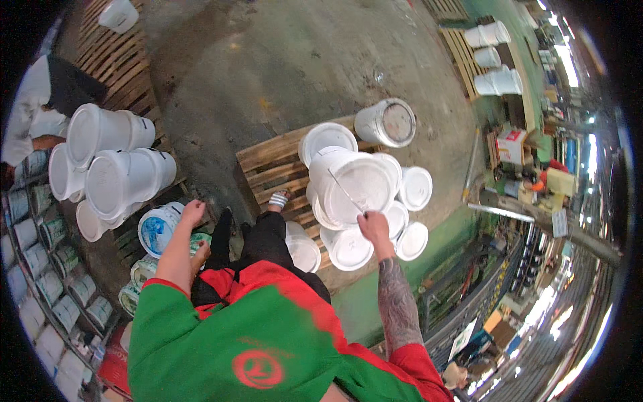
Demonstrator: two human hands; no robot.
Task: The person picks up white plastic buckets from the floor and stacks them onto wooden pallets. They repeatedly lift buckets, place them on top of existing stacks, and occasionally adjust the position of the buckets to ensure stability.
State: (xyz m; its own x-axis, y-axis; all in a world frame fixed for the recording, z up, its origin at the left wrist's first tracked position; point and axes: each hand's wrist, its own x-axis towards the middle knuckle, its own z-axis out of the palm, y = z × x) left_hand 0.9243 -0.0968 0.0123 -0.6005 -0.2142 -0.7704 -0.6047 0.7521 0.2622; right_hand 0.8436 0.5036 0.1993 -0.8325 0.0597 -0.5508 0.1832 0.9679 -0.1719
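Bucket (pixel 358 184) handling is under way: a white bucket is held up by its thin wire handle (pixel 343 189), which is pinched in the right hand (pixel 372 226), fingers closed around it. The bucket hangs over a cluster of lidded white buckets (pixel 375 221) set on a wooden pallet (pixel 271 164). The left hand (pixel 192 213) is spread loosely and rests on nothing that can be made out; it hovers just above a blue-labelled bucket (pixel 159 229) lying on its side.

Judged from this, the step in hand is carrying one bucket, and the next move would call for a free spot and a steady swing, since the handle is thin. A tipped grey-topped bucket (pixel 387 122) lies at the pallet's far edge. Stacked empty buckets (pixel 110 164) lie to the left on another pallet. The person's own feet and the crowded lids stand closest in the way. Another person's white sleeve (pixel 27 110) shows at far left.
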